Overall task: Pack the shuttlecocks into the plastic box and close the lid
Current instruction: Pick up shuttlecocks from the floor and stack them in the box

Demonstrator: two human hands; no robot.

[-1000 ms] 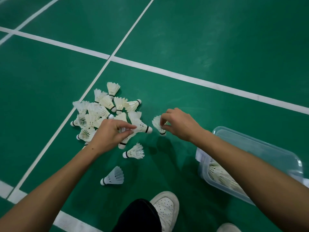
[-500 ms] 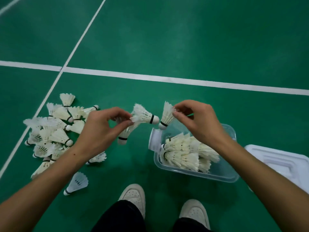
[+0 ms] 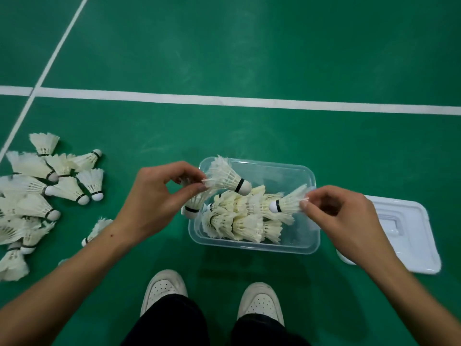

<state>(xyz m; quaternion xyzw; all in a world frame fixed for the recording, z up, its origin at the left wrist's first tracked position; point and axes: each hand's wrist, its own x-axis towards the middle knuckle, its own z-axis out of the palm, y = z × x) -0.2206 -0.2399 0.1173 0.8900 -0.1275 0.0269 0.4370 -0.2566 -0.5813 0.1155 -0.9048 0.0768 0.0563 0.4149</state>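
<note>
white shuttlecocks (image 3: 228, 176), pinched by left hand (image 3: 159, 196) and right hand (image 3: 341, 216), now over plastic box (image 3: 313, 243).

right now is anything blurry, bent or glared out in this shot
Head view: the white court line bows from wide-angle distortion; feathers of the shuttlecock in the left hand look slightly soft; soft shadows under the plastic box; no harsh glare.

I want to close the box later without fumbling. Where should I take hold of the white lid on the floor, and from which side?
Grip the lid by its raised outer rim on the near left corner, beside the plastic box. It lies flat on the green floor, so probably only the rim gives an edge for fingers to hook under. The right hand, which now pinches a shuttlecock, is nearest.
</note>
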